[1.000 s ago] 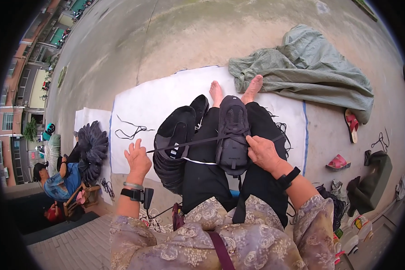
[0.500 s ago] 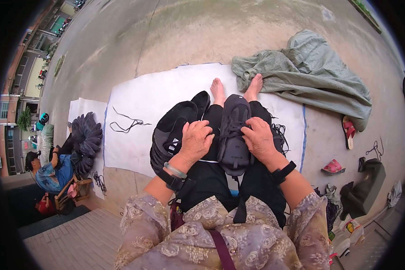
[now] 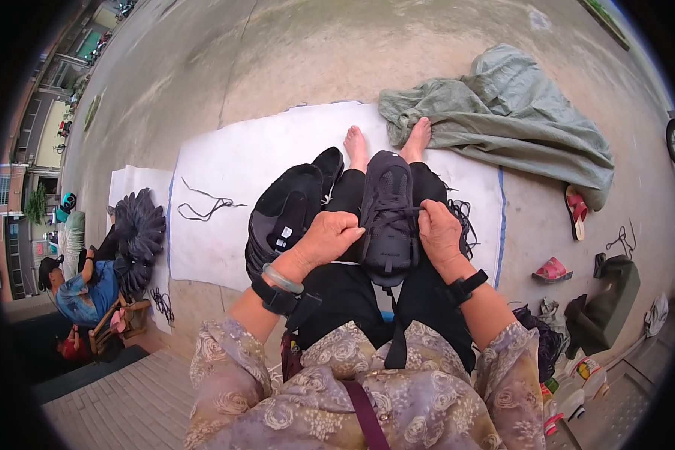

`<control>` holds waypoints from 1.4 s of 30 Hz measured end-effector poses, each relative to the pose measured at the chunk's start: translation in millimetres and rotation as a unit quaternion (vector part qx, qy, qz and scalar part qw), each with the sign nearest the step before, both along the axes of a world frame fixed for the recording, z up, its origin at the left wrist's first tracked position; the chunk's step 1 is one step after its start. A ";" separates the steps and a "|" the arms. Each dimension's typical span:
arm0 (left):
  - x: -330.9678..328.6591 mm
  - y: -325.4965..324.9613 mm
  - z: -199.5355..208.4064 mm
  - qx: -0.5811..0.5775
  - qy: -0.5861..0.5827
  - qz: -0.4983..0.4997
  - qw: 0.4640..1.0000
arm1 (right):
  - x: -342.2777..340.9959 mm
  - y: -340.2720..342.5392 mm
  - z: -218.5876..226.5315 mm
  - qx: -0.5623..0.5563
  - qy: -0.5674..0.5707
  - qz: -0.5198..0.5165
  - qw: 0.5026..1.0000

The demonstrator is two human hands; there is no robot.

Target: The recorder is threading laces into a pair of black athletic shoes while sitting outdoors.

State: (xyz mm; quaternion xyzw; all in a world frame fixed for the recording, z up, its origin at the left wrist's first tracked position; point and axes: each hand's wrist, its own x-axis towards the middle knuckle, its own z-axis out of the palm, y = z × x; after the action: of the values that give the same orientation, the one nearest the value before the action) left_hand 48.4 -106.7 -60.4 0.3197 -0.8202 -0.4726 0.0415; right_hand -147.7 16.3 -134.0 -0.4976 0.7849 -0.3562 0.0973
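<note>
I seem to be lacing the black sneaker [image 3: 389, 241] at frame centre: my right hand [image 3: 439, 231] pinches the shoelace [image 3: 411, 211], my left hand [image 3: 328, 238] is curled, its hold unclear. Next probably calls for even tension.

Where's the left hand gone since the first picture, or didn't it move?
Yes: against the white sheet, the left hand moved right, toward the black laced sneaker.

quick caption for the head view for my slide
Right hand pinching a black lace on a dark shoe, left hand close beside it, stacked black shoes nearby.
</note>
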 end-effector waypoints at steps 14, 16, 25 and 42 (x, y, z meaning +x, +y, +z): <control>129.8 -12.7 63.3 0.296 -0.051 0.108 0.948 | 12.0 -3.2 -9.2 0.014 -0.220 -0.088 0.971; 127.9 -13.1 71.5 0.299 -0.045 0.102 0.948 | 12.2 -2.9 -9.7 0.000 -0.185 -0.073 0.980; 135.1 -6.0 128.3 0.304 -0.044 0.048 0.950 | 15.7 4.6 -3.1 0.026 -0.109 -0.011 0.994; 150.4 -29.9 126.8 0.074 -0.145 0.182 0.970 | -29.4 33.0 44.3 -0.006 0.005 0.220 0.975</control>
State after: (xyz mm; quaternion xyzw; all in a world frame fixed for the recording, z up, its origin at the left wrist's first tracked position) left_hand 198.9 -136.5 66.4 0.5309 -0.7080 -0.4654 -0.0166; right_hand -177.1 49.3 -89.8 -0.6604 0.6547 -0.3280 0.1665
